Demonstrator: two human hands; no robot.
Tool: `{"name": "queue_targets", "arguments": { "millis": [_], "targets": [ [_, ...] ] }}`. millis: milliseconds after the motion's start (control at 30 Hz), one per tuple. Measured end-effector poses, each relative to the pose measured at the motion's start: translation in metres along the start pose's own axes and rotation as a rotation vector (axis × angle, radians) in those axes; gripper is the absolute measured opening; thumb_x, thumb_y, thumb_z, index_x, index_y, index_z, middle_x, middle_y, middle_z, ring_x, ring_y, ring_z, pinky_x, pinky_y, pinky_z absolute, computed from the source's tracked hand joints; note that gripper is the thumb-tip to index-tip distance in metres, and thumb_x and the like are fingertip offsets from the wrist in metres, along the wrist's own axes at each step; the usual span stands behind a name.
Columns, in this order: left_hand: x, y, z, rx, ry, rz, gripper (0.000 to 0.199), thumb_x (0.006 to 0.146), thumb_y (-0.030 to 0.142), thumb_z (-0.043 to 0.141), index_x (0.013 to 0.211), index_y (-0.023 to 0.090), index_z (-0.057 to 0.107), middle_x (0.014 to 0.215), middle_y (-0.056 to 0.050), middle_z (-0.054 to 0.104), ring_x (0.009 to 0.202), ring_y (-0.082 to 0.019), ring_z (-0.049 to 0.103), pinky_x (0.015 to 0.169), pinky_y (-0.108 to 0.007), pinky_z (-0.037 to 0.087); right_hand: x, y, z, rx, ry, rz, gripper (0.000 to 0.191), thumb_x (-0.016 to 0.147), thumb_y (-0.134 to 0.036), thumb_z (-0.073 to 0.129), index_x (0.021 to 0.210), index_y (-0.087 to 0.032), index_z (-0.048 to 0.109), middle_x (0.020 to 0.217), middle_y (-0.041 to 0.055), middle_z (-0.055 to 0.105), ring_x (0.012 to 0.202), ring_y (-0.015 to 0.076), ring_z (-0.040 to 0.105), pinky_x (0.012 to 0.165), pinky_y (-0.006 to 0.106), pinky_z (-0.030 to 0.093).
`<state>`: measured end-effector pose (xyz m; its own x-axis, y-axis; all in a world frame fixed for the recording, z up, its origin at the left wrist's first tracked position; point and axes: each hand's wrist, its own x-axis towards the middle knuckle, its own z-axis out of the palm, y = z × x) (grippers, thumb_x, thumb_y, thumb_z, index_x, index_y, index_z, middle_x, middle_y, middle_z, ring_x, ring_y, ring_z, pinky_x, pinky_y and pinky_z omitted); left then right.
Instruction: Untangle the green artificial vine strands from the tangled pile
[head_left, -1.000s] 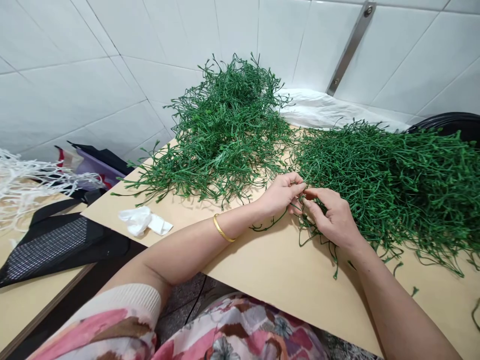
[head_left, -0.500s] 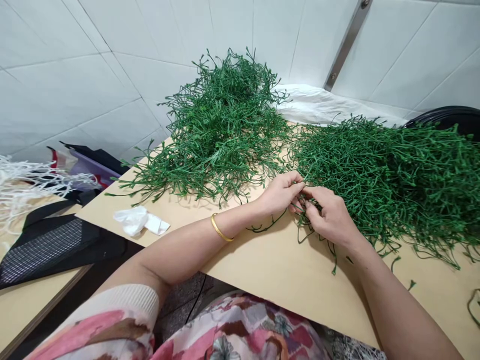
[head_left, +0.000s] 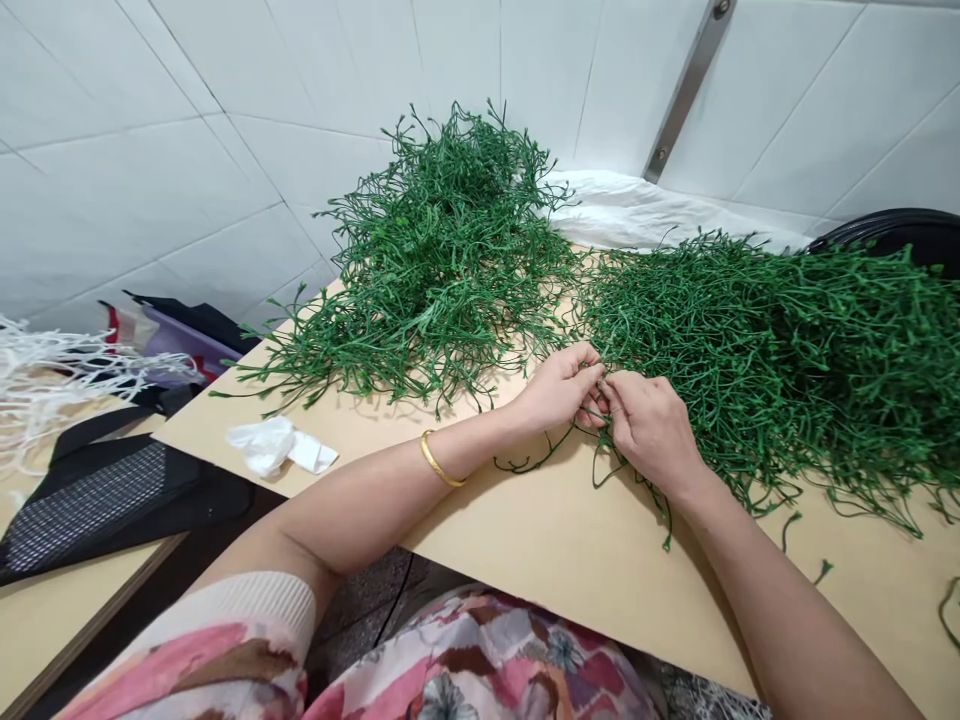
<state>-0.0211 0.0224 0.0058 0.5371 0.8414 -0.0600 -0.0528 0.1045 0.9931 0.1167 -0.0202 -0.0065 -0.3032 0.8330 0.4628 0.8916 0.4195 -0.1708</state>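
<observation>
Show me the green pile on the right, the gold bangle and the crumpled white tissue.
Green pile on the right [head_left: 739, 370], head view: middle of its tangle.
Gold bangle [head_left: 433, 463], head view: visible curve of its band.
Crumpled white tissue [head_left: 268, 445], head view: its bunched left part.

Left of the fingers [head_left: 624, 390], the tan surface [head_left: 517, 540] bears a green heap [head_left: 442, 260] and white tissue [head_left: 268, 444]; right, a second heap [head_left: 757, 350].

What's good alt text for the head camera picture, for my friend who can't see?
Two bare hands, left and right, pinch thin green stringy stems above a pale tan tabletop. One tangled green heap lies behind, another to the right; crumpled white tissue lies left.
</observation>
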Motion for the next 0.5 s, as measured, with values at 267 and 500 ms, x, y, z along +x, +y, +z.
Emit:
{"name": "queue_targets", "arguments": {
  "millis": [267,500],
  "targets": [
    [-0.008,0.013,0.002,-0.155,0.038,0.104,0.017,0.082,0.029,0.047,0.073,0.018,0.037,0.046,0.006,0.051,0.033,-0.005,0.044,0.036,-0.014,0.036,0.010,-0.020,-0.009,0.813,0.121,0.472,0.027,0.084,-0.035,0.044,0.063,-0.018,0.046,0.052,-0.0047,0.041,0.045,0.0071,0.034,0.046,0.022,0.028],
    [-0.001,0.012,-0.006,-0.342,0.123,0.082,0.018,0.081,0.025,0.047,0.069,0.018,0.036,0.046,0.005,0.051,0.031,-0.004,0.040,0.034,-0.014,0.030,0.018,0.017,-0.026,1.398,0.504,0.754,0.029,0.074,-0.039,0.060,0.063,-0.018,0.042,0.049,-0.0104,0.028,0.040,0.0031,0.027,0.050,0.020,0.038]
  ]
}}
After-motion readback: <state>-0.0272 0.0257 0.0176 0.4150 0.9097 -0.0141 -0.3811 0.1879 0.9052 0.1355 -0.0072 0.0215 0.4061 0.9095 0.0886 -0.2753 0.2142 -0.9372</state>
